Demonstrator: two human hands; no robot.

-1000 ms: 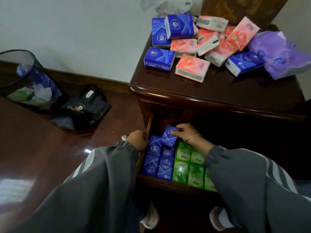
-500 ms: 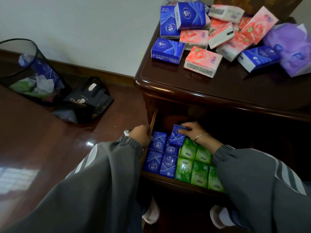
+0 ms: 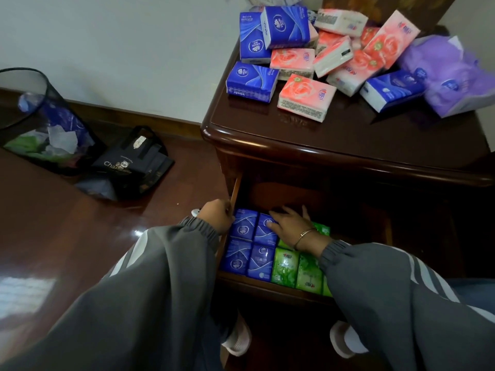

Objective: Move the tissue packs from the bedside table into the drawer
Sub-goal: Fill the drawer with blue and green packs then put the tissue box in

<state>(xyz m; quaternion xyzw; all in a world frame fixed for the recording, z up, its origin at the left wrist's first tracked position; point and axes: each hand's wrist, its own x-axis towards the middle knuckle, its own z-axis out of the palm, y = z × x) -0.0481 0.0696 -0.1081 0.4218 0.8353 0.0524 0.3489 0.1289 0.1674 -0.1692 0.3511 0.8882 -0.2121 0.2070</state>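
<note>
Against the pale wall, the dark wooden bedside table (image 3: 348, 140) fills the right of my feed, its right side cut off by the frame. Under its top the drawer (image 3: 267, 286) stands pulled out. Its back is lost in shadow and its right part is covered by the person's right sleeve (image 3: 401, 303), so I cannot see how far the rows run there. On the floor to the left a black mesh wastebasket (image 3: 40, 121) is clipped by the frame edge, with a black bag (image 3: 131, 164) just beside it, both well apart from the drawer. On the surface, a loose heap of tissue packs (image 3: 305, 95), blue, pink and one crumpled purple, crowds the back half, overlapping so much that I cannot count them. Dark wood shows between the heap and the front rim. In the drawer, blue packs (image 3: 238, 261) sit in two columns at the left wall, touching green packs (image 3: 285, 266) on their right, tight to the front rim. The right hand (image 3: 290, 223) lies with fingers spread flat on a rear blue pack. The left hand (image 3: 217, 216) is at the drawer's left wall with its fingers curled, and I cannot tell whether they grip it.
</note>
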